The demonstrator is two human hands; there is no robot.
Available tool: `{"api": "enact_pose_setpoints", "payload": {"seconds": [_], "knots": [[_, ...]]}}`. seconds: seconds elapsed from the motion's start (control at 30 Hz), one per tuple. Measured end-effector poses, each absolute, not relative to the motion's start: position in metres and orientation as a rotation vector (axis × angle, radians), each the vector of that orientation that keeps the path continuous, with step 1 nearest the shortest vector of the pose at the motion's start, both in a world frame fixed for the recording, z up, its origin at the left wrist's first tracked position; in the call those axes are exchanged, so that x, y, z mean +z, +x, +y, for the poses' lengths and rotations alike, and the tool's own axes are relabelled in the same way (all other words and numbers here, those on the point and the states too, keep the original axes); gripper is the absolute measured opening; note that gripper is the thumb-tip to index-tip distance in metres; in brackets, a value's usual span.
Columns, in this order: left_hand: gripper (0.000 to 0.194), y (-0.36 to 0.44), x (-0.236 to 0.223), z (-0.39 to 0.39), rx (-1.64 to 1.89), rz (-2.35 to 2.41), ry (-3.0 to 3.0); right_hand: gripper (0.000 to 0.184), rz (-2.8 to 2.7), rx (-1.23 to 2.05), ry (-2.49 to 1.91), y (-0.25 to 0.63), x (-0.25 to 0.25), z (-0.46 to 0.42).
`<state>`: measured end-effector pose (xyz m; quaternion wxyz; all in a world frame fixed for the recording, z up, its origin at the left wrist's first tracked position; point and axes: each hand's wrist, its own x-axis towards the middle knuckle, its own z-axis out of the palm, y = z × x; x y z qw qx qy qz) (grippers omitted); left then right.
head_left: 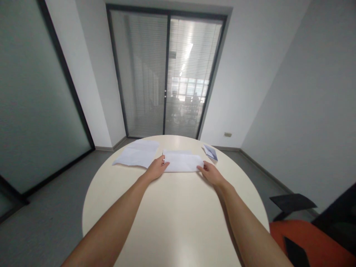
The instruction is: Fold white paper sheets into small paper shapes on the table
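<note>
A folded white sheet of paper (pixel 182 162) lies flat on the round cream table (pixel 172 211), far from me. My left hand (pixel 157 168) presses on the sheet's left end, fingers together on the paper's edge. My right hand (pixel 211 173) rests at the sheet's right end, fingertips touching its corner. Both arms reach straight out across the table.
More white sheets (pixel 137 154) lie to the left of the folded one. A small folded paper piece (pixel 210 152) sits at the table's far right. An orange and black chair (pixel 311 237) stands at the right. A glass door with blinds (pixel 167 74) is behind the table.
</note>
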<state>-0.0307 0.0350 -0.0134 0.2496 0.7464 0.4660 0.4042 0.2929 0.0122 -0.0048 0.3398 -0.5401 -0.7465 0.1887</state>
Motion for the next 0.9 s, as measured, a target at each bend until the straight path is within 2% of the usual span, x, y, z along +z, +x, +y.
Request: {"api": "enact_pose_setpoints", "payload": {"seconds": [0.2,0.37,0.47,0.73,0.9], "knots": [[0.023,-0.028,-0.009,0.035,1.199,1.276,1.969,0.038,-1.911,0.418,-1.404,0.29,0.001,0.009],[0.03,-0.027,-0.01,0.032,1.138,1.225,1.939,0.039,-1.867,0.354,-1.416,0.291,0.002,0.011],[0.026,-0.027,-0.012,0.033,1.11,1.173,1.921,0.041,-1.817,0.348,-1.409,0.293,0.001,0.015],[0.02,-0.028,-0.011,0.036,1.099,1.247,1.861,0.04,-1.762,0.62,-1.295,0.291,-0.006,0.016],[0.022,-0.03,-0.017,0.041,1.078,1.296,1.858,0.045,-1.73,0.653,-1.336,0.291,-0.009,0.015]]}}
